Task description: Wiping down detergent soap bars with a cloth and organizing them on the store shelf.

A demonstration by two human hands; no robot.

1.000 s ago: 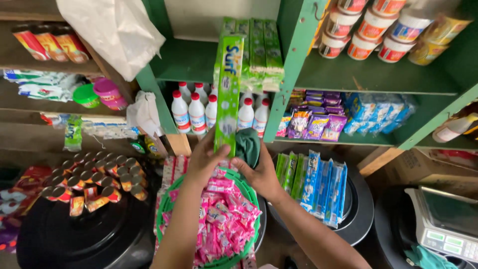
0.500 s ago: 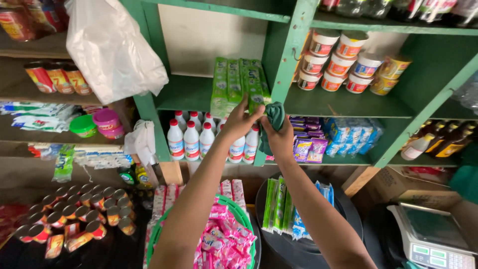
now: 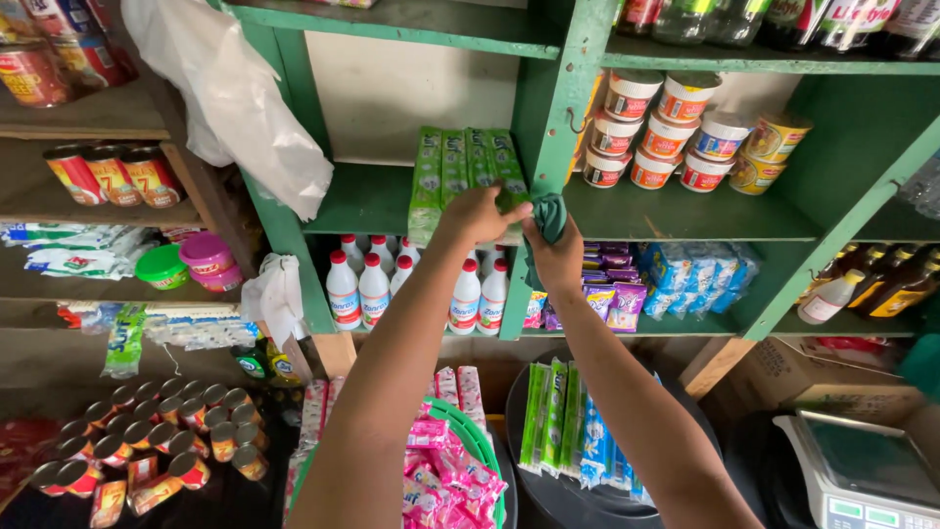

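Green all round you, shelf posts and packets alike. Far out to the left of your fingers hangs a white plastic bag, and below it sit the red tins. Just left of your left hand stand the green packets, upright in a row on the green shelf; your fingers are curled onto the rightmost packets, touching them, though I can't tell if they truly pinch one. Those packets look light, thin and crinkly, so I'd say take them flat across the body, not by a corner. Right beside it, your right hand is closed round a dark green cloth, soft and bunched. Below your fingers are white bottles; to the right, stacked tubs.
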